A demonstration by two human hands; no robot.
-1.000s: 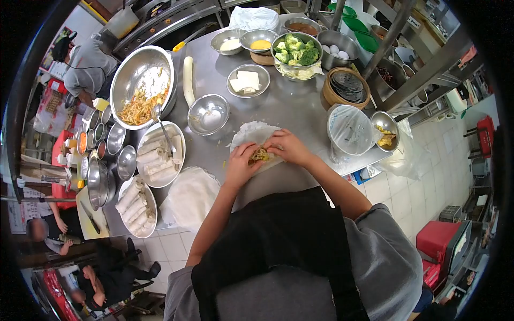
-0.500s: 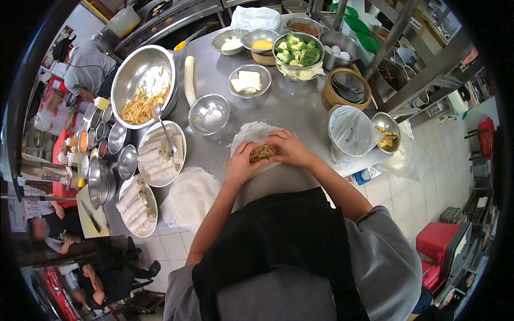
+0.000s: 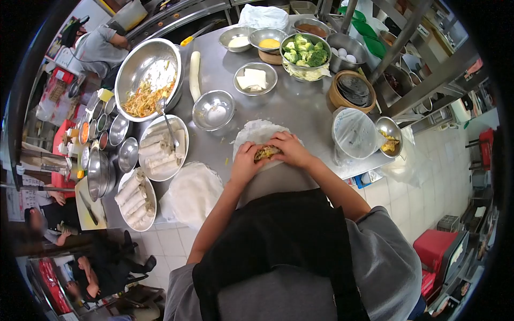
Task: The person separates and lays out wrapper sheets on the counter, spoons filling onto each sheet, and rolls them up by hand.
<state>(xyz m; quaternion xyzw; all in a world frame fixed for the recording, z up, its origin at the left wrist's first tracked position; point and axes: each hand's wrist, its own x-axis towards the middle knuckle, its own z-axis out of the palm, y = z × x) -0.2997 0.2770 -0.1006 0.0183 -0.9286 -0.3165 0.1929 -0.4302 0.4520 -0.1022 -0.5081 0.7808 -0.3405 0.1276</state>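
Note:
Close to the table's front edge, a thin white wrapper (image 3: 258, 130) lies spread out with a clump of shredded filling (image 3: 266, 153) on its near part. My left hand (image 3: 247, 161) closes around the left end of the clump. At the right end, my right hand (image 3: 290, 150) has its fingers curled over the filling. Both hands cover part of the wrapper, so I cannot tell how far it is folded. Left of them sits a stack of round wrappers (image 3: 194, 193). Finished spring rolls (image 3: 156, 148) fill one white plate, and more rolls (image 3: 134, 200) lie on a second.
A large steel bowl (image 3: 148, 108) holds shredded filling, with a spoon (image 3: 169, 125) leaning out. An empty-looking small bowl (image 3: 213, 111), a tofu bowl (image 3: 255, 80), a broccoli bowl (image 3: 304, 51) and a bagged tub (image 3: 353, 132) stand around. Other people are at the left.
My fingers have closed in further over the filling, and less of it shows between them. The view has shifted slightly. A person at the upper left has moved an arm.

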